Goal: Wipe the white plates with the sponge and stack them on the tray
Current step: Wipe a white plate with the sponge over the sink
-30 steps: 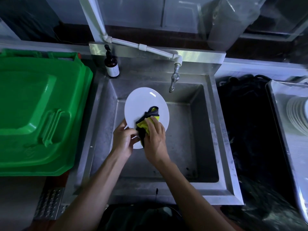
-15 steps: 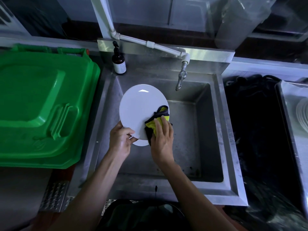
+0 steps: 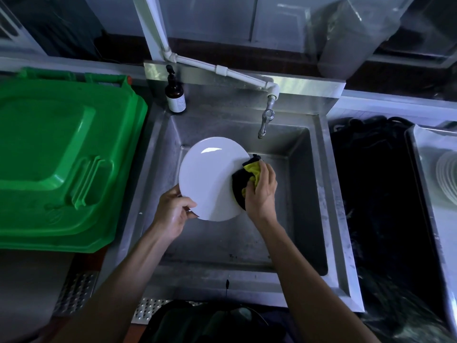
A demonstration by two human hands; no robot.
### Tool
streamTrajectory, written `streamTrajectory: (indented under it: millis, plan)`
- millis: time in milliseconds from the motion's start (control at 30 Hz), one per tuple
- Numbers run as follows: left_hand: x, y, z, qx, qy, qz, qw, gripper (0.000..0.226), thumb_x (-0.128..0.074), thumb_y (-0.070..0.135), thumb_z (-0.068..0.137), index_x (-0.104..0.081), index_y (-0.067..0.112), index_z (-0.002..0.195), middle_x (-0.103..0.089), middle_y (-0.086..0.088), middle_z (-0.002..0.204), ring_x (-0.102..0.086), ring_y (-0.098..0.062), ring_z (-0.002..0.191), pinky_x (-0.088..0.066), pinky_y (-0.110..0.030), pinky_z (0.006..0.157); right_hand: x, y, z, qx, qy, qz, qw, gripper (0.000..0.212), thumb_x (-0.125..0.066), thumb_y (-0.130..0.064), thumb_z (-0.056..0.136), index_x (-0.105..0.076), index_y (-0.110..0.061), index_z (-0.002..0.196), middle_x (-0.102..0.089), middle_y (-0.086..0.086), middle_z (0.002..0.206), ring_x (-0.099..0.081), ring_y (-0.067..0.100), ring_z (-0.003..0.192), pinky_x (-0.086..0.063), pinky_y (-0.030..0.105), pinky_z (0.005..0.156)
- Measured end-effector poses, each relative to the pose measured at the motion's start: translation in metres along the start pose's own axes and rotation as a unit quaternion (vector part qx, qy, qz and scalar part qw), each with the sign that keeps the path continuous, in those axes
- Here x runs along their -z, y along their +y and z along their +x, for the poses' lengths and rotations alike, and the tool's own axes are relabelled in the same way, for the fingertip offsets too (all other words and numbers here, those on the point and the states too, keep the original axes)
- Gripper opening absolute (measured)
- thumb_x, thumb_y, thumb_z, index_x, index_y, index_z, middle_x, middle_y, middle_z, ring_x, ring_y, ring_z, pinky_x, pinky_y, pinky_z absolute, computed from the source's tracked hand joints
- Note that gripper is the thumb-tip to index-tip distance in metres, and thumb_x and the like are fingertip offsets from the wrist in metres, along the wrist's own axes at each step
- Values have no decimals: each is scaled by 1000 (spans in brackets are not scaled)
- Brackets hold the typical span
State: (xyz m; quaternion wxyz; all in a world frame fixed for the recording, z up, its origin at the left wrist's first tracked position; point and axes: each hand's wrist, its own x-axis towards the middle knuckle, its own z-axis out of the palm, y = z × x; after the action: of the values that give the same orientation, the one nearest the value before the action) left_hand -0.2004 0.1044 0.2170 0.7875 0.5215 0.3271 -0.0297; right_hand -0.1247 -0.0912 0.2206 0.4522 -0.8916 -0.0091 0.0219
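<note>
White and glossy, the plate (image 3: 212,178) is held tilted over the sink (image 3: 306,194), pinched at its lower-left rim by the left hand (image 3: 173,211). The right hand (image 3: 261,191) clutches the sponge (image 3: 247,180), yellow and black, against the plate's right edge. Only that one rim pinch carries the plate, so a hard sideways wipe at the far edge could lever it out of the fingers; wet glaze would likely make that worse, and steel below would probably chip it. At the edge, the sponge may also slide off. Wiped plates (image 3: 447,177) already sit in the tray (image 3: 420,154) at far right, well apart, a long carry past dark bags (image 3: 376,194).
</note>
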Motion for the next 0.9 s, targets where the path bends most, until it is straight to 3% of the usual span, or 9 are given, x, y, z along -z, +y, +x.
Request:
streamTrajectory:
  millis: [100,233,367,500,667,833,900]
  plan:
    - [4,2,2,4,-24,50,998,39,-59,-2,54,-77,15,84,-71,-11,86,-67,-30,75,-60,-52,68,9,-1,10,0,-10,12,1000,59,-46,-2,96,-33,-15,152,-30,4,155,-30,27,136,-30,40,113]
    - [3,8,2,5,-50,136,989,42,-62,0,52,-78,18,87,-73,-7,82,-68,-27,69,-60,-46,63,14,-2,22,30,-30,1,999,61,-46,1,93,-34,-16,151,-32,3,152,-31,24,134,-27,33,113]
    - [-6,11,0,5,-71,195,978,47,-61,1,52,-79,18,92,-74,-8,86,-68,-22,69,-59,-39,60,14,-7,31,95,-46,-27,994,60,-46,3,91,-38,-13,148,-35,5,151,-32,25,131,-28,40,116]
    - [-16,13,-4,6,-84,197,977,44,-59,-1,52,-78,20,85,-73,-5,80,-67,-21,66,-56,-34,57,9,-20,32,174,-43,-53,982,61,-48,8,86,-43,-5,145,-37,13,151,-34,32,134,-28,45,117]
    - [-28,13,-3,2,-98,178,979,41,-58,-2,56,-77,17,87,-70,-6,82,-66,-25,74,-58,-41,60,-5,-40,22,261,-57,-72,961,68,-49,14,74,-48,1,141,-43,20,147,-39,41,132,-31,49,114]
    - [-31,10,-2,2,-90,120,989,43,-55,-6,62,-77,17,91,-71,-8,87,-70,-30,79,-60,-55,70,-26,-47,8,320,-93,-61,941,53,-61,-2,90,-51,-6,142,-43,14,150,-38,37,138,-33,49,113]
    - [-28,8,-2,0,-92,107,990,38,-55,-8,64,-75,16,87,-70,-8,86,-71,-30,79,-60,-50,66,-30,-45,4,335,-99,-65,935,54,-60,0,90,-50,-8,143,-41,12,152,-36,35,140,-32,49,113]
